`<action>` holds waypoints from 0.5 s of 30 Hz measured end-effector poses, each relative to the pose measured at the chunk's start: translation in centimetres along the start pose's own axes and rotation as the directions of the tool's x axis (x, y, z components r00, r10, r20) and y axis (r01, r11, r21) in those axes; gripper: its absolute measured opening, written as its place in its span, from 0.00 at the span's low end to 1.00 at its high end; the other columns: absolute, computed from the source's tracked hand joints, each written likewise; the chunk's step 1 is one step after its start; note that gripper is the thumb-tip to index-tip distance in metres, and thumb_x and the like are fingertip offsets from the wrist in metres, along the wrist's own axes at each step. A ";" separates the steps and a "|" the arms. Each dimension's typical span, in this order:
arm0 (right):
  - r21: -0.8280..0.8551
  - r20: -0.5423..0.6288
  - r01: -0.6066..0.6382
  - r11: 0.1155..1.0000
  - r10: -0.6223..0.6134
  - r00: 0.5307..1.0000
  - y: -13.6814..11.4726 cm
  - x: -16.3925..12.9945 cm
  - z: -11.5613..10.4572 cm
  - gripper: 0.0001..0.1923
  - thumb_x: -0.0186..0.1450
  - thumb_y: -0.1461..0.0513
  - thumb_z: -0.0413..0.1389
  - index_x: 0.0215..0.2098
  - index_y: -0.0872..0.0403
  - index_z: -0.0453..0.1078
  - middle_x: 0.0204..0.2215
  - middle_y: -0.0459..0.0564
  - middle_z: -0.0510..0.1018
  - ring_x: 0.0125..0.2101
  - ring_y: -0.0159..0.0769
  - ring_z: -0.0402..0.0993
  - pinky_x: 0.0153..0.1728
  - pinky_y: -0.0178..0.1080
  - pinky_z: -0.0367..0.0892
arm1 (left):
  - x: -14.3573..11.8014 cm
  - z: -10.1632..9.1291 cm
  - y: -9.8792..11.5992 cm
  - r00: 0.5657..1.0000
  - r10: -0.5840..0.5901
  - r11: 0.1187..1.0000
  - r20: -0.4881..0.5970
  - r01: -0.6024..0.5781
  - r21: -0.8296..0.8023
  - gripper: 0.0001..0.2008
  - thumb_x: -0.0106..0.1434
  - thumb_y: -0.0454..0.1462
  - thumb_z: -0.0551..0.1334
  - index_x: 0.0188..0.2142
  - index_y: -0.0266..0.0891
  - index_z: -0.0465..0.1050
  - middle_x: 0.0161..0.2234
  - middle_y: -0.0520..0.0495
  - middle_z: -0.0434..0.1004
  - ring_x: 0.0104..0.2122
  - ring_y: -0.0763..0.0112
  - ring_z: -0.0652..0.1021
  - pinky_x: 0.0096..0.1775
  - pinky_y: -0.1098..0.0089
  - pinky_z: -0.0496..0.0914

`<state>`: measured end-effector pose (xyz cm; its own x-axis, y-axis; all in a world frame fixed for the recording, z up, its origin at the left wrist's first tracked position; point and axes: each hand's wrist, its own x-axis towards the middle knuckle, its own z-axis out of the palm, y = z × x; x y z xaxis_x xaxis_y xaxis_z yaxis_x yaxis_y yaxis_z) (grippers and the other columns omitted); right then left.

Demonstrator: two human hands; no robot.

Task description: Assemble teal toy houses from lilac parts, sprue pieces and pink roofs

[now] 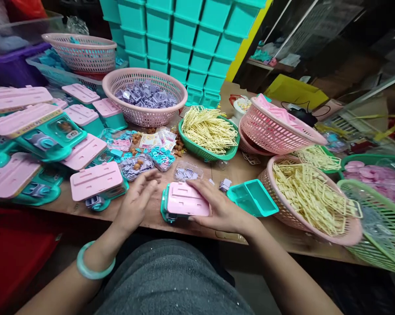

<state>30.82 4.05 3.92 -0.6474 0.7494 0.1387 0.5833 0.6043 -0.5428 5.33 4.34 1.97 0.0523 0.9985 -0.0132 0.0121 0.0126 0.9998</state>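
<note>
Head view: right hand grips the pink-lidded toy case steady on the tabletop, left hand spread open beside.

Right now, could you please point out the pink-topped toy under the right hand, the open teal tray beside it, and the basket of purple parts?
toy [188,202]: head view, pink top panel.
tray [253,197]: head view, inner divider.
basket [141,115]: head view, front wall.

free: bare table between hands | blocked: teal tray right, toy left
</note>
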 end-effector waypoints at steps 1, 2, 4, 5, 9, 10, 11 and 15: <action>-0.009 0.023 -0.014 1.000 0.014 1.000 0.2 -0.1 0.3 0.45 0.66 0.57 0.63 0.74 0.48 0.45 0.65 0.62 0.65 0.63 0.53 0.65 0.60 0.58 0.67 | -0.4 -0.1 -0.8 0.998 -0.039 0.999 0.053 0.039 -0.015 0.22 0.69 0.49 0.61 0.57 0.41 0.71 0.57 0.40 0.77 0.59 0.54 0.74 0.63 0.52 0.65; -0.025 0.037 -0.023 0.999 0.024 0.999 0.3 -0.1 0.5 0.45 0.66 0.58 0.62 0.74 0.48 0.44 0.65 0.62 0.64 0.63 0.54 0.65 0.60 0.58 0.67 | -0.7 -0.1 -1.5 0.991 -0.072 0.996 0.113 0.076 -0.036 0.23 0.69 0.49 0.60 0.58 0.41 0.70 0.60 0.40 0.75 0.62 0.53 0.73 0.64 0.51 0.63; -0.076 0.058 -0.032 0.997 0.037 0.998 0.4 -0.1 1.1 0.46 0.65 0.59 0.61 0.75 0.48 0.42 0.67 0.63 0.62 0.64 0.55 0.63 0.61 0.59 0.66 | -1.4 0.2 -2.7 0.977 -0.097 0.990 0.191 0.115 -0.085 0.26 0.69 0.48 0.60 0.63 0.41 0.67 0.65 0.40 0.70 0.66 0.52 0.68 0.67 0.51 0.61; -0.110 0.067 -0.038 0.993 0.046 0.997 0.3 -0.1 1.5 0.47 0.66 0.58 0.61 0.75 0.48 0.40 0.67 0.64 0.61 0.65 0.56 0.62 0.61 0.60 0.66 | -1.6 0.4 -3.2 0.973 -0.093 0.987 0.212 0.118 -0.106 0.27 0.69 0.47 0.59 0.65 0.42 0.65 0.67 0.40 0.67 0.67 0.52 0.67 0.67 0.50 0.60; -0.282 0.022 -0.087 0.956 0.098 0.995 -0.2 -0.2 3.3 0.53 0.66 0.46 0.61 0.76 0.50 0.34 0.70 0.67 0.57 0.67 0.62 0.58 0.62 0.66 0.61 | -2.4 1.2 -4.8 0.966 0.007 1.000 0.259 0.000 -0.027 0.31 0.70 0.45 0.59 0.70 0.43 0.57 0.71 0.39 0.58 0.70 0.50 0.61 0.69 0.46 0.54; -0.330 -0.007 -0.112 0.937 0.116 0.993 -0.3 -0.2 3.7 0.54 0.66 0.44 0.60 0.76 0.51 0.34 0.70 0.67 0.58 0.67 0.64 0.57 0.62 0.68 0.59 | -2.6 1.4 -5.2 0.966 0.037 0.998 0.257 -0.046 0.031 0.31 0.71 0.45 0.58 0.71 0.43 0.55 0.72 0.39 0.56 0.71 0.50 0.57 0.70 0.46 0.50; -0.374 -0.034 -0.136 0.918 0.133 0.991 -0.3 -0.2 4.1 0.53 0.66 0.42 0.59 0.76 0.51 0.35 0.69 0.67 0.59 0.66 0.65 0.58 0.62 0.70 0.58 | -2.7 1.6 -5.6 0.965 0.056 0.993 0.256 -0.079 0.083 0.32 0.72 0.46 0.56 0.72 0.42 0.51 0.73 0.39 0.52 0.73 0.50 0.53 0.71 0.46 0.46; -0.463 -0.055 -0.173 0.870 0.166 0.985 -0.3 0.2 4.8 0.49 0.65 0.41 0.58 0.74 0.53 0.45 0.66 0.69 0.66 0.63 0.72 0.61 0.62 0.74 0.54 | -3.2 2.3 -6.6 0.958 0.039 0.985 0.283 -0.084 0.149 0.35 0.75 0.48 0.45 0.74 0.37 0.37 0.76 0.39 0.36 0.74 0.51 0.38 0.72 0.50 0.37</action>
